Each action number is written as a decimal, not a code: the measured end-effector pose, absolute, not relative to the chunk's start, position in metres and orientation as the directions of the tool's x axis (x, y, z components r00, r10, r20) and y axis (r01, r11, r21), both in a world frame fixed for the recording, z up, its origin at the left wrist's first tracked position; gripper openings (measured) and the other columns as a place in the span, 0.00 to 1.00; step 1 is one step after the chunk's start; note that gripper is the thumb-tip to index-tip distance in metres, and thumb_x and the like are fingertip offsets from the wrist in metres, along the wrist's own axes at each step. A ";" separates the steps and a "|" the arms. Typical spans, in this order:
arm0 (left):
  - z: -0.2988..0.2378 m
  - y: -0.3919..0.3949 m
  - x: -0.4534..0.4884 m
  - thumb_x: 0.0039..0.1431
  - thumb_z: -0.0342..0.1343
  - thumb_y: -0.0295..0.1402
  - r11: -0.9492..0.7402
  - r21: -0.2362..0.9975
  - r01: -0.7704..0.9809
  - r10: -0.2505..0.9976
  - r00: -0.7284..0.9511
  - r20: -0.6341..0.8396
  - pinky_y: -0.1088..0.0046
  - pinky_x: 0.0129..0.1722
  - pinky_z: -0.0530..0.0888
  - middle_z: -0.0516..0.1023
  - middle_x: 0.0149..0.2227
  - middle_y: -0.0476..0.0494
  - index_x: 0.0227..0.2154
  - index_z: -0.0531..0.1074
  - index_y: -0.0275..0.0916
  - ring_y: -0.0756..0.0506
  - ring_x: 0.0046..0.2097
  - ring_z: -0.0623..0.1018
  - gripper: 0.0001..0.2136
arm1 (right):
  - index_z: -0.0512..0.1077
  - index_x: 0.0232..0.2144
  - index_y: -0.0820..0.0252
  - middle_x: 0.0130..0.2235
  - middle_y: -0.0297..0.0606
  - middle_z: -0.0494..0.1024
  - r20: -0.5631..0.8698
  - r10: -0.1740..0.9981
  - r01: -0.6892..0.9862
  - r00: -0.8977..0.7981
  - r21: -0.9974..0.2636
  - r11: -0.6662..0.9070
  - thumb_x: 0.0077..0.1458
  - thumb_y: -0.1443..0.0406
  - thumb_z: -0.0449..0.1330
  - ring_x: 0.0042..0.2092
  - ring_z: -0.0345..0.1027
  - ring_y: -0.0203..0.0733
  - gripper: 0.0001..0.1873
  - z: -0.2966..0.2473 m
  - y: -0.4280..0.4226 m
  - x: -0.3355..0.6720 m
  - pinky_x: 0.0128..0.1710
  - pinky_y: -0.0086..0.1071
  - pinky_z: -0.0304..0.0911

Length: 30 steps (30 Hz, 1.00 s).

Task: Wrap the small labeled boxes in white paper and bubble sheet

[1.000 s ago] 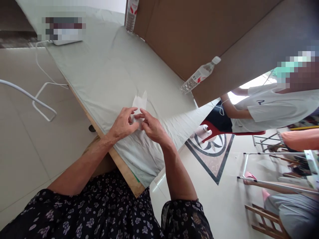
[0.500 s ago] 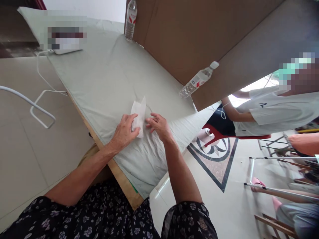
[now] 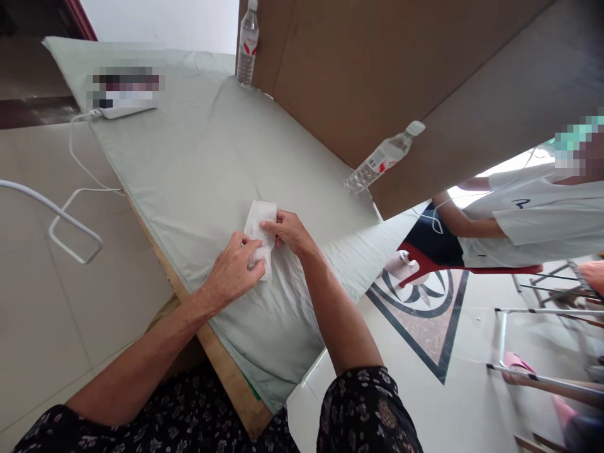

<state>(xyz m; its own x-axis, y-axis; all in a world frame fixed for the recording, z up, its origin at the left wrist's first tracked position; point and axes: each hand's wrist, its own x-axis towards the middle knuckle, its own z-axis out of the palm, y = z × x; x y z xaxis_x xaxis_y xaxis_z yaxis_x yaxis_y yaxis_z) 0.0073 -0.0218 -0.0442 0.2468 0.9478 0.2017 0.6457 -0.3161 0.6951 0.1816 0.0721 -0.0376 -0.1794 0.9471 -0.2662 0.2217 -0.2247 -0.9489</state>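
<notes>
A small white folded cloth (image 3: 259,221) lies flat on the pale green sheet that covers the table (image 3: 198,157). My left hand (image 3: 232,270) rests on the cloth's near end, fingers curled and pressing it down. Just beyond, my right hand (image 3: 289,229) has its fingers closed on the cloth's right edge. Both forearms reach in from the bottom of the view, out of dark flowered sleeves.
Two clear water bottles stand by the brown cardboard wall (image 3: 358,69): one at the far end (image 3: 248,44), one tilted on the right (image 3: 383,158). A white device with a cable (image 3: 123,112) sits at the far left corner. A person in a white shirt (image 3: 528,214) sits beyond the right end.
The cloth's raised flap has been laid down flat. My right hand has moved left onto the cloth's edge, and my left hand has slid onto its near end.
</notes>
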 end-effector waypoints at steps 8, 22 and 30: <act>-0.047 -0.022 0.005 0.61 0.57 0.33 -0.278 0.735 0.618 0.958 0.229 0.170 0.63 0.46 0.79 0.71 0.47 0.39 0.52 0.77 0.39 0.43 0.41 0.77 0.17 | 0.78 0.27 0.60 0.26 0.30 0.75 -0.117 0.975 0.004 -0.189 -0.993 -0.119 0.42 0.55 0.71 0.29 0.64 0.33 0.15 -0.041 0.066 0.171 0.29 0.28 0.61; -0.063 -0.026 0.005 0.58 0.64 0.34 -0.312 0.775 0.550 0.931 0.014 0.365 0.49 0.63 0.70 0.66 0.59 0.30 0.61 0.64 0.37 0.35 0.62 0.69 0.28 | 0.83 0.33 0.55 0.40 0.38 0.85 0.172 0.953 0.160 -0.250 -0.963 0.216 0.57 0.52 0.67 0.45 0.78 0.43 0.14 -0.031 -0.005 0.172 0.52 0.37 0.70; -0.060 -0.014 -0.014 0.54 0.60 0.27 -0.311 0.776 0.549 0.949 0.224 0.221 0.50 0.65 0.69 0.73 0.57 0.34 0.48 0.75 0.39 0.35 0.65 0.71 0.17 | 0.74 0.61 0.52 0.64 0.47 0.76 0.358 0.836 0.369 -0.416 -0.774 0.515 0.58 0.59 0.69 0.70 0.63 0.52 0.29 -0.053 -0.041 0.189 0.71 0.52 0.58</act>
